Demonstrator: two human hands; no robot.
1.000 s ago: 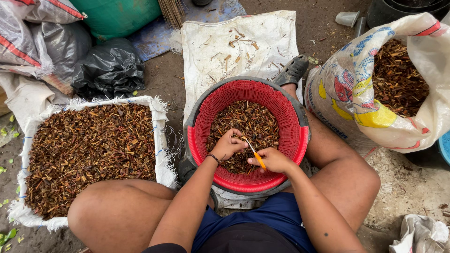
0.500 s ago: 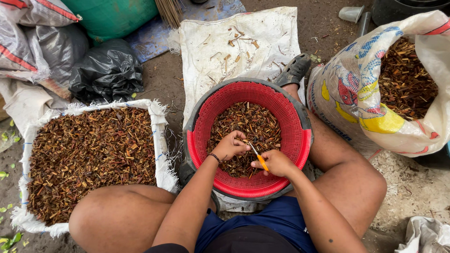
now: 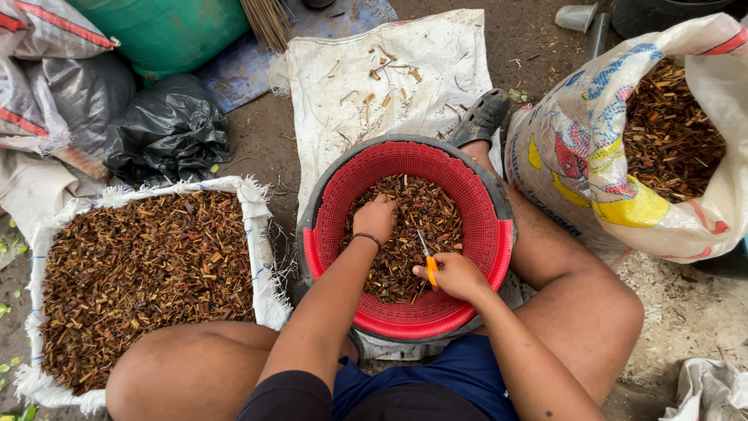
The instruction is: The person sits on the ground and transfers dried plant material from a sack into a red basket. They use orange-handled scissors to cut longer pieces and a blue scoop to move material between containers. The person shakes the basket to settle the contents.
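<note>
A red perforated basket (image 3: 483,203) sits inside a grey basin between my knees, holding a heap of brown dried plant bits (image 3: 425,214). My left hand (image 3: 376,218) reaches into the heap, fingers curled down among the pieces; whether it grips any is hidden. My right hand (image 3: 456,274) is closed on small scissors with an orange handle (image 3: 428,265), blades pointing up toward the left hand over the heap.
A white sack (image 3: 249,210) spread open at my left is full of the same brown pieces. A printed sack (image 3: 592,164) at my right holds more. Beyond the basket lies a white sheet (image 3: 366,54) with scattered stems, a black bag (image 3: 167,129) and a green tub (image 3: 167,27).
My left hand has moved away from the scissors and deeper into the heap. My right hand with the scissors has stayed near the basket's front.
</note>
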